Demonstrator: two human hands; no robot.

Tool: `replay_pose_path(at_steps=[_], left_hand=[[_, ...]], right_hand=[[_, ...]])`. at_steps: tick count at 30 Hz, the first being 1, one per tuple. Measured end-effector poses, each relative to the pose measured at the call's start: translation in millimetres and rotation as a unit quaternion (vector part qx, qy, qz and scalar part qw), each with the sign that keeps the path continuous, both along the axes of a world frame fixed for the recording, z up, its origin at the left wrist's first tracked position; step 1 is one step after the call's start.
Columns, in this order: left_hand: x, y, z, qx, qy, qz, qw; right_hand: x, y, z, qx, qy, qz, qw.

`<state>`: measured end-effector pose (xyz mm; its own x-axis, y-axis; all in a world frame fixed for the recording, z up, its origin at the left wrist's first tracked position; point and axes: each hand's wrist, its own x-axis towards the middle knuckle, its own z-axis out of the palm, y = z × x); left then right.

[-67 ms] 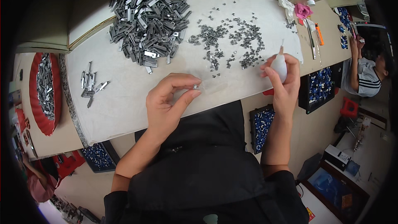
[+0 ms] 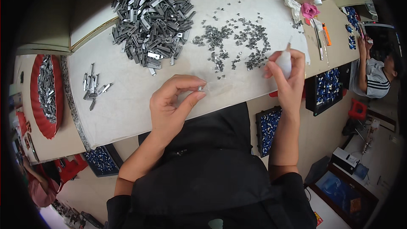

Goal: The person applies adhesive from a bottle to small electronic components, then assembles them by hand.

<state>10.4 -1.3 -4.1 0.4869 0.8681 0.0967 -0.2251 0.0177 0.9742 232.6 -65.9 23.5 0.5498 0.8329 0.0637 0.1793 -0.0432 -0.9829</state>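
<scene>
Between thumb and fingertips, my left hand (image 2: 171,101) pinches a small metal part (image 2: 200,88) just above the front of the white-covered table (image 2: 127,114). My right hand (image 2: 289,78) is wrapped round a whitish squeeze bottle (image 2: 284,64), whose thin nozzle points up and away from me. Beyond my hands lie many tiny metal pieces (image 2: 216,36), scattered over the sheet. A tall heap of grey metal channel-shaped parts (image 2: 148,25) rises at the far left of them. Several similar elongated parts (image 2: 94,82) lie apart on the left.
A red bag-like container (image 2: 57,101) full of metal parts stands at the left. Dark trays of blue and white pieces (image 2: 326,88) sit at the right. Tweezers (image 2: 318,42), an orange-handled tool (image 2: 327,35) and a pink cloth (image 2: 310,11) lie far right. Another person (image 2: 377,74) sits beyond.
My right hand has shifted slightly left with the squeeze bottle, and its fingers have curled further over it. My left hand stays in place with the small metal part.
</scene>
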Motion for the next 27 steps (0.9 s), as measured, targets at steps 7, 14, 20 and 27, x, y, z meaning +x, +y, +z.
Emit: replay_pose_path(at_steps=[7, 14, 20, 27], left_hand=[[-1.8, -0.4, 0.0, -0.005, 0.008, 0.0, 1.0], [-7.5, 0.9, -0.8, 0.04, 0.04, -0.04, 0.998], [-6.9, 0.7, 1.5, 0.028, 0.039, -0.044, 0.998], [-7.8, 1.5, -0.8, 0.044, 0.047, -0.048, 0.997]], right_hand=[[11.1, 25.9, -1.0, -0.114, -0.298, 0.034, 0.947], [3.9, 34.6, 2.1, -0.124, -0.383, 0.059, 0.914], [6.2, 34.2, 5.7, -0.141, -0.393, 0.087, 0.904], [7.8, 28.7, 10.2, -0.159, -0.336, 0.142, 0.917]])
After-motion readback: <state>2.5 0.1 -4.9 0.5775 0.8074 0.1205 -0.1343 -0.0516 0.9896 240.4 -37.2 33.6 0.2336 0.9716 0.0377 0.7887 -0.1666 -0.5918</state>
